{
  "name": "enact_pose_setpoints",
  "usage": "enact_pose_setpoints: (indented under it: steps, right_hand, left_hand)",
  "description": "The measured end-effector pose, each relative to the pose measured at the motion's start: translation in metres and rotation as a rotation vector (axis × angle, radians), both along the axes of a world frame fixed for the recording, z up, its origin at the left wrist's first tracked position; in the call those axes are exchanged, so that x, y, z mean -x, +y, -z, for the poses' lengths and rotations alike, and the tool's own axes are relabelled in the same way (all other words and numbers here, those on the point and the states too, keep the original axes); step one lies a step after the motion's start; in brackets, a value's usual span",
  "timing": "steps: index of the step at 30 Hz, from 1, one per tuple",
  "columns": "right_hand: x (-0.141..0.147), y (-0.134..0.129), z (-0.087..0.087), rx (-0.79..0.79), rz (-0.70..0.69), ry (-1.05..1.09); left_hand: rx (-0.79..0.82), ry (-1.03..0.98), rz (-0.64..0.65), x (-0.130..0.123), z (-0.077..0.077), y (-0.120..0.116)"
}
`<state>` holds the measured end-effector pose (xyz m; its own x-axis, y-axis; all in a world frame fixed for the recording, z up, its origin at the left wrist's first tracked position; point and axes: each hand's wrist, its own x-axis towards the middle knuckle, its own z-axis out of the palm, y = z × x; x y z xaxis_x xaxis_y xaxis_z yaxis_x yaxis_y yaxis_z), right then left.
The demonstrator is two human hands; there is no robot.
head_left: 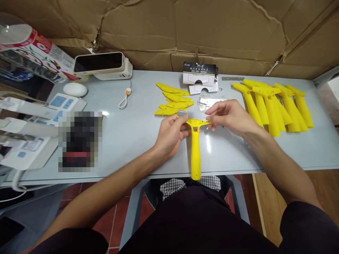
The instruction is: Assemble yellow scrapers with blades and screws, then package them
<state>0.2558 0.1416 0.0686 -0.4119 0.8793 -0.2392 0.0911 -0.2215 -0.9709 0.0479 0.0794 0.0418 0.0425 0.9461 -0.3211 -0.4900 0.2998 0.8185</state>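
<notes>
A yellow scraper handle (196, 151) points toward me, its lower end reaching the table's front edge. My left hand (172, 132) is closed around the left side of its wide head, thumb on top. Across that head lies a thin metal blade (194, 114). At the blade's right end, my right hand (229, 116) pinches with thumb and forefinger; exactly how far the fingertips cover the blade is hard to see. Just beyond my hands are several yellow head covers (174, 97) and a small pile of loose metal blades (212, 101).
Several yellow scraper handles (272, 106) lie at the right. Printed cards (200, 76) rest near the cardboard wall (198, 31), beside a narrow metal strip (233, 78). A phone (99, 62), white mouse (75, 89), bottle (39, 53) and power strips (55, 109) occupy the left side.
</notes>
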Motion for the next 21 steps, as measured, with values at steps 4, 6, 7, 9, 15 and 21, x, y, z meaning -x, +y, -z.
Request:
enact_pose_setpoints:
  steps: [4, 6, 7, 9, 15, 21]
  right_hand:
    - [0.0004, -0.0002, 0.0010, 0.003, 0.016, -0.008]
    - [0.0006, -0.0003, 0.0012, 0.005, 0.018, -0.017]
    - [0.0006, -0.0005, 0.0011, 0.004, 0.017, -0.024]
    - [0.0004, -0.0008, 0.0004, 0.000, 0.015, -0.038]
    - [0.0004, -0.0016, -0.0033, -0.013, -0.028, -0.056]
    - [0.0014, -0.0027, -0.0017, 0.003, -0.022, -0.041]
  left_hand:
    - [-0.010, -0.025, -0.007, 0.0008, 0.0022, 0.0009]
    - [-0.010, -0.027, -0.012, 0.0010, 0.0037, 0.0014]
    - [-0.009, -0.025, -0.014, 0.0010, 0.0044, 0.0016]
    - [-0.008, -0.014, -0.022, 0.0006, 0.0051, 0.0017]
    - [-0.020, 0.016, -0.060, -0.0015, 0.0026, 0.0004]
    - [-0.032, 0.035, -0.043, -0.0028, 0.0013, -0.0005]
